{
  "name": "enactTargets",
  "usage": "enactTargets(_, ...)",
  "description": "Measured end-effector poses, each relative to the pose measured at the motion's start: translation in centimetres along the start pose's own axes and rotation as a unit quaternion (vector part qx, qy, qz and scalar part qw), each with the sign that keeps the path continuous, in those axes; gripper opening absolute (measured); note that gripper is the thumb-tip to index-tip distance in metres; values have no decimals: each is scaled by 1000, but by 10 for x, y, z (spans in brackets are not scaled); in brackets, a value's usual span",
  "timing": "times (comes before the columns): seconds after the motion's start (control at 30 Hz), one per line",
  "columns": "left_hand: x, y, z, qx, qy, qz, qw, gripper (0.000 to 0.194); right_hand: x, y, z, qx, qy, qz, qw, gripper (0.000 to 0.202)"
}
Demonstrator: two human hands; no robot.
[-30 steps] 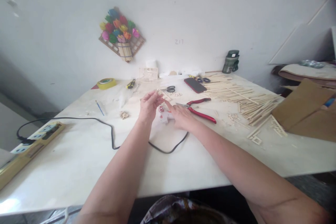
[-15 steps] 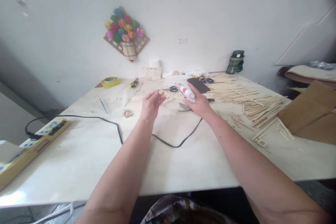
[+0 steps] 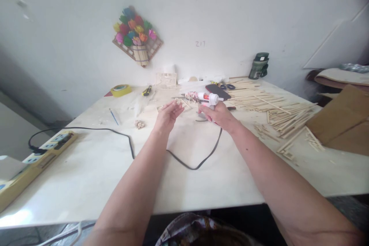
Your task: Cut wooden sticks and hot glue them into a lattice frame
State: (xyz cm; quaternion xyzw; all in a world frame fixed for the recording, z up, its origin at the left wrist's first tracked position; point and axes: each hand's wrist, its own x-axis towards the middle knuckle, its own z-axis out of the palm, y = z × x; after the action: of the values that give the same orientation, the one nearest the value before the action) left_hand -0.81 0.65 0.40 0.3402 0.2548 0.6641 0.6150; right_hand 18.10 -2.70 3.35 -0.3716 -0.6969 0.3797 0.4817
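Note:
My right hand point(image 3: 216, 115) is wrapped round the handle of a white hot glue gun point(image 3: 211, 98) with a red-speckled front. The gun lies nearly level, its nozzle end pointing left towards my other hand, and a black cord point(image 3: 198, 167) hangs below the grip. My left hand point(image 3: 169, 115) is closed, fingertips pinched together at a small pale wooden piece point(image 3: 178, 101); its shape is mostly hidden. Just beyond the fingers, a small frame of thin sticks point(image 3: 186, 103) lies on the table. Pliers point(image 3: 201, 116) lie partly under my right hand.
Loose wooden sticks point(image 3: 259, 102) cover the right side beside a cardboard box point(image 3: 341, 123). A phone point(image 3: 218, 92) and a green bottle point(image 3: 258, 66) are further back. Yellow tape point(image 3: 120, 90), a cutter point(image 3: 147, 91) and a power strip point(image 3: 47, 152) are on the left.
The glue gun has turned from slanting towards me to nearly level, nozzle end pointing left. My right wrist has rotated with it; my left hand has barely moved.

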Motion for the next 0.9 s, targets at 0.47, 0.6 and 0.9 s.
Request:
enactTargets(0.47, 1, -2, -1, 9, 26, -20, 999, 8, 3, 7, 4, -21, 8, 27, 999, 44)
enactTargets(0.6, 2, -3, -1, 14, 23, -19, 999, 8, 4, 8, 4, -23, 19, 31, 999, 44)
enactTargets(0.9, 2, -3, 0, 11, 21, -22, 999, 5, 2, 8, 3, -41, 17, 13, 999, 43)
